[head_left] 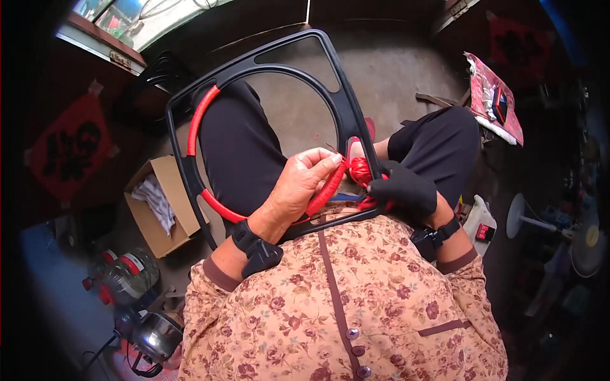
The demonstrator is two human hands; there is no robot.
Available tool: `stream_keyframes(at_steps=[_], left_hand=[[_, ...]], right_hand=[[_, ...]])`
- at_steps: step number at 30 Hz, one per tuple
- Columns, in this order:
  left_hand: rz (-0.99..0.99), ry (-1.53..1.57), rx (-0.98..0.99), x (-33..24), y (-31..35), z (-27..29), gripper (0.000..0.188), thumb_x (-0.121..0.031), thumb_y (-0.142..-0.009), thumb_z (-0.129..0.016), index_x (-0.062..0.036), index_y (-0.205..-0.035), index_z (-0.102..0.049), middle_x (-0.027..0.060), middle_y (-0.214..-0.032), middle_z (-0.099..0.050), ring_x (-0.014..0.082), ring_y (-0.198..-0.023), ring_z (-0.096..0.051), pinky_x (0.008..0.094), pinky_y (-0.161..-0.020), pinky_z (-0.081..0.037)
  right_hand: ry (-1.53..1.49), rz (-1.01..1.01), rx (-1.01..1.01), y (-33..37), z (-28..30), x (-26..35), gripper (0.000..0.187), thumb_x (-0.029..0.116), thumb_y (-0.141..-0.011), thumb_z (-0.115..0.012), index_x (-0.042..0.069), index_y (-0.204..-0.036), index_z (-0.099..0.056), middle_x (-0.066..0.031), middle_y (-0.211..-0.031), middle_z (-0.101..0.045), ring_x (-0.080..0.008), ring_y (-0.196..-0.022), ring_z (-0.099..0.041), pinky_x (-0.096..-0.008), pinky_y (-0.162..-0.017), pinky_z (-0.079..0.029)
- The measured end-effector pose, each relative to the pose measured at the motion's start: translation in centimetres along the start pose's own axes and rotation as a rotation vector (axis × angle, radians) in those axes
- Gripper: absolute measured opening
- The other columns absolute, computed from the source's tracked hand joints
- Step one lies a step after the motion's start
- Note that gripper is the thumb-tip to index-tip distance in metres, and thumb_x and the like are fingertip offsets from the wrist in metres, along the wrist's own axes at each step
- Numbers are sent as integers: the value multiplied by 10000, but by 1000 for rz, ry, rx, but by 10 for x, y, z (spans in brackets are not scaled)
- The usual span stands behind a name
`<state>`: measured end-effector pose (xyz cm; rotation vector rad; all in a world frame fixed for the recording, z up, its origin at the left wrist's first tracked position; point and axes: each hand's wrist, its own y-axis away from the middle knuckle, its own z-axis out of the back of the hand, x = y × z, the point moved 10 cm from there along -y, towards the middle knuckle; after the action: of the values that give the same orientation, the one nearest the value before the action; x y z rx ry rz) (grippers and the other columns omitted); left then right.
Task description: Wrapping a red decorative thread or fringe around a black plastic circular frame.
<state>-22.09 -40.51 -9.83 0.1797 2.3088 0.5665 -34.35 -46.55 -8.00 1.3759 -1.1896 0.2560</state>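
A black plastic frame [345,117] with a large ring-shaped opening lies tilted across my lap. Red cord is wound tightly round several stretches of the ring, one of them a wrapped section [196,127] at the far left. My bare left hand [293,184] is closed, thumb and finger pinching the upper end of the red-wound section [332,183] nearest me. In a black glove, my right hand [408,189] curls at the frame's right edge with red cord against its fingers. A loose bundle of red cord [360,170] hangs beside it; the glove partly hides the strands.
On the left stands an open cardboard box [152,235] with striped cloth inside. Clear plastic bottles [130,276] and a metal kettle [157,335] are at lower left. A red-covered stool [486,105] holds small items at far right; a white fan [518,216] stands below it.
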Motion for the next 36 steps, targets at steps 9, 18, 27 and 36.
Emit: stream_keyframes(at_steps=[9, 18, 27, 36], left_hand=[[79, 16, 25, 3, 3, -3, 227, -259, -970, -588, -33, -988, -586, 105, -825, -679, 137, -664, -675, 213, -579, -568], [45, 102, 75, -5, -2, -11, 310, -291, -998, -524, -7, -1092, -605, 117, -804, -680, 140, -619, -669, 229, -557, -574], [49, -14, 41, -4, 4, -8, 289, -272, -983, -560, 3, -1046, -624, 95, -801, -684, 109, -609, -660, 210, -540, -567], [-29, -173, 0, -19, 12, -12, 275, -260, -975, -579, 7, -1017, -627, 94, -792, -685, 106, -598, -647, 204, -551, -544]], right_hand=[[-56, 378, -404, 71, 87, 37, 469, 314, -952, -565, -6, -1293, -533, -70, -1095, -651, -138, -854, -630, -268, -724, -512], [702, 115, -573, 74, 99, 24, 318, 138, -820, -729, 14, -1105, -659, -38, -907, -683, -103, -786, -622, -271, -733, -506], [-375, 738, -366, 103, 145, 22, 381, 217, -982, -544, 55, -1322, -490, -84, -1152, -606, -174, -1051, -597, -326, -874, -505], [1327, 799, -1123, 91, 100, 116, 444, 233, -695, -807, 56, -1069, -645, -135, -945, -643, -305, -820, -599, -373, -770, -479]])
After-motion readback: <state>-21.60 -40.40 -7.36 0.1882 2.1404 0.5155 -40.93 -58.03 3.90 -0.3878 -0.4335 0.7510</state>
